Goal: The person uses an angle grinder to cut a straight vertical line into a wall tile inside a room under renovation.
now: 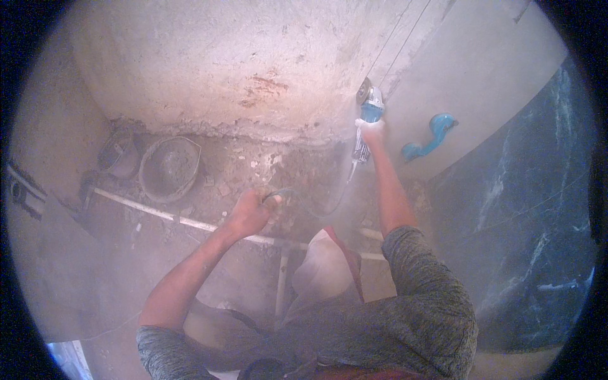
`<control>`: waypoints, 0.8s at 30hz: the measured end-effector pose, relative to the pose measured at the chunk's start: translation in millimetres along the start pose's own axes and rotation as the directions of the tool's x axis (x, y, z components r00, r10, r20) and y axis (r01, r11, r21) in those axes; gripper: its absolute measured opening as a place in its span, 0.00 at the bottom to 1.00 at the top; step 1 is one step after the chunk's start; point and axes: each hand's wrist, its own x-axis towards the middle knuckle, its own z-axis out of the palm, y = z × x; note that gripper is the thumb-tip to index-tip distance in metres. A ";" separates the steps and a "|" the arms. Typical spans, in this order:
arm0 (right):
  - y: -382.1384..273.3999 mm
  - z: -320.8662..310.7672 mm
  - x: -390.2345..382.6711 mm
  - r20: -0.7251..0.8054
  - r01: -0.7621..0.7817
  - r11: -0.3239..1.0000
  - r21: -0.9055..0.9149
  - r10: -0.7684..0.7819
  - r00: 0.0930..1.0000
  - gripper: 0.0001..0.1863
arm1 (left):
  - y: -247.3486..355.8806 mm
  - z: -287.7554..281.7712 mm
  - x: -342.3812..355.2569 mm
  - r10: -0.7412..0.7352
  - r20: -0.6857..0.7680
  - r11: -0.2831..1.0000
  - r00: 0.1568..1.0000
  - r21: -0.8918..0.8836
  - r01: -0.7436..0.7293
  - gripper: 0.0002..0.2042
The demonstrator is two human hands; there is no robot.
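My right hand (372, 130) is wrapped around the body of a blue and silver angle grinder (372, 112), its arm stretched out ahead. The grinder's disc (363, 91) is at the wall, at the lower end of two thin parallel lines (400, 38) running up it. Whether the disc is cutting into the wall I cannot tell. From the grinder's rear a dark power cord (339, 202) loops down and across to my left hand (251, 213), whose fingers are closed on it. Haze, apparently dust, softens the view below the grinder.
A turquoise curved pipe fitting (437, 134) is on the wall right of the grinder. Dark veined panels (525, 196) cover the right side. A round tub (145, 180) stands on the rubble-strewn floor at left, near a long pale pipe (152, 211) crossing before me.
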 end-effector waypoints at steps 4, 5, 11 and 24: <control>22.3 2.5 12.7 -0.096 -0.011 0.996 -0.086 0.003 0.995 0.22 | 6.4 1.2 6.4 0.003 0.016 0.994 1.000 0.105 -0.004 0.13; 21.8 5.9 11.7 -0.104 0.002 0.996 -0.093 -0.011 0.995 0.23 | 7.4 0.7 5.9 -0.005 0.016 0.996 1.000 0.085 0.004 0.13; 29.5 15.3 10.9 -0.086 0.036 0.996 -0.078 -0.043 0.995 0.25 | -11.6 4.0 14.5 -0.001 -0.001 0.997 1.000 0.075 0.001 0.13; 33.5 16.4 5.1 0.028 -0.029 1.000 -0.009 0.029 0.999 0.22 | -25.7 10.9 23.5 0.044 -0.051 0.997 0.998 0.060 -0.041 0.17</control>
